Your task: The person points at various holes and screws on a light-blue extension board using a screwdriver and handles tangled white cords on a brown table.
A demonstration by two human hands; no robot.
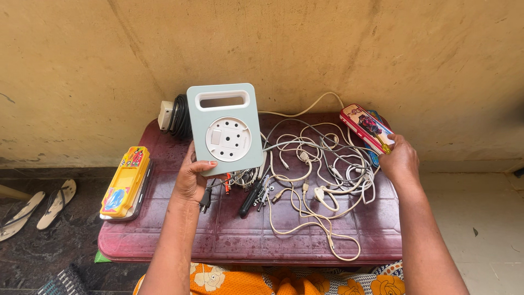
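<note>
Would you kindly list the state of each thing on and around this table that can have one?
Extension reel box: upright, held at its lower edge by left hand.
Pencil case: shut, tilted, gripped by right hand.
White cables: tangled, loose on table.
Black cord: coiled behind the box.
Yellow case: shut, lying flat.
Sandals: on floor, unworn.

Matt plastic socket box (225, 129) on a glossy maroon table (229, 235) (wall (82, 65) rough plaster)

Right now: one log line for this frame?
left hand: holds socket box upright | right hand: on pencil case | table: cable tangle, yellow case left, screwdriver
</note>
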